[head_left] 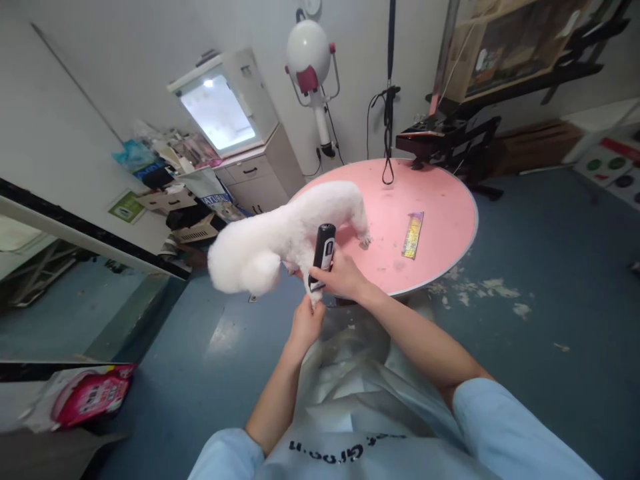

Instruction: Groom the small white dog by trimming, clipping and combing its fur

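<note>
A small white fluffy dog [285, 240] stands on the near edge of a round pink table [440, 213]. My right hand [340, 277] is closed round a black electric clipper [323, 257], held upright against the dog's leg. Just below it, my left hand [306, 323] is closed on the dog's paw [316, 298], pulled off the table edge. The dog's head is turned away and hidden in the fur.
A colourful comb [413, 235] lies on the table. A black leash loop [389, 120] hangs over its far side. White fur clippings [480, 290] litter the blue floor. A cabinet [260, 170], a dryer on a stand [310, 60] and clutter line the back wall.
</note>
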Tool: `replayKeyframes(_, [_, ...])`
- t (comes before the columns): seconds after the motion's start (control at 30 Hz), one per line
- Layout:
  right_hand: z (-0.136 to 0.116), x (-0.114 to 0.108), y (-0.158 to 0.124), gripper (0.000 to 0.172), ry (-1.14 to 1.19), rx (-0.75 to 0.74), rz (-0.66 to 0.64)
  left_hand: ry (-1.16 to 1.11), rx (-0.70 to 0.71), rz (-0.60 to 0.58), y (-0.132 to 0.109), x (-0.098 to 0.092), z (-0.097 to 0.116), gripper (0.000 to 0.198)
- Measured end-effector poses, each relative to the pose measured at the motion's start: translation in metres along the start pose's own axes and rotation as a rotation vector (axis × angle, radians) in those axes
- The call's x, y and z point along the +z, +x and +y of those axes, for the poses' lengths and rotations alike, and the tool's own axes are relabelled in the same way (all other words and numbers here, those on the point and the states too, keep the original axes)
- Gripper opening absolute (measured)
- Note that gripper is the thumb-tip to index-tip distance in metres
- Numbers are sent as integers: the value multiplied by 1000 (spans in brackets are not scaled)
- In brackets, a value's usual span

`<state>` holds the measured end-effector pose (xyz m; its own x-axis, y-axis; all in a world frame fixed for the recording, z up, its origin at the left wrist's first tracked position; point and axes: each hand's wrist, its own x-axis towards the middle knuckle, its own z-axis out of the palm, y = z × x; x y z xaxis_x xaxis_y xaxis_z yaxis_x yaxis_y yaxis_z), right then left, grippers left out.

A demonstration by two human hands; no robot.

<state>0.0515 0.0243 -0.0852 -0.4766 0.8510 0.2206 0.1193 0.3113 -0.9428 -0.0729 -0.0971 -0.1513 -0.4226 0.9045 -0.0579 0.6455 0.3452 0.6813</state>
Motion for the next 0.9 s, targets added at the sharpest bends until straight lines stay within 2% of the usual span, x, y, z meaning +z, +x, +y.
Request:
replayKeyframes(0.07, [-2, -1, 1, 37, 21, 18, -8, 38, -1, -12, -1, -3, 3, 19])
replayKeyframes(0.2, [-18, 3, 22, 32, -17, 68, 186, 179, -23, -11, 0, -5, 6, 18])
replayKeyframes(0.27, [-22, 10, 25, 31, -62, 55, 189, 236, -28, -8, 1, -5, 6, 20])
replayKeyframes(0.33, [-19, 15, 18, 35, -84, 43, 117, 256, -39, -16, 3, -8, 4, 24])
replayKeyframes(0.4, [-8, 15, 6, 39, -33, 19, -11, 238, -28, -63, 4, -14, 1, 27])
replayKeyframes(0.47, [6, 10, 2, 39, 127, -15, -159, 206, 8, -148, 3, -23, -1, 28])
replayKeyframes(0.5, [13, 7, 5, 37, 234, -21, -193, 194, 27, -195, 2, -27, -2, 27])
replayKeyframes(0.53, [18, 3, 10, 35, 342, -17, -171, 187, 43, -233, 1, -30, -2, 26])
replayKeyframes(0.63, [26, -2, 38, 34, 550, 23, 95, 161, 65, -284, -3, -38, -1, 24])
replayKeyframes(0.67, [27, -1, 45, 35, 581, 31, 142, 139, 69, -290, -5, -39, -1, 23])
replayKeyframes(0.7, [27, 1, 49, 35, 602, 40, 134, 109, 73, -298, -7, -41, 0, 22])
replayKeyframes(0.77, [27, 7, 48, 35, 644, 75, 22, 44, 73, -322, -9, -43, 1, 21])
replayKeyframes(0.9, [33, 15, 24, 39, 749, 149, -165, -59, 67, -385, -13, -50, 7, 21])
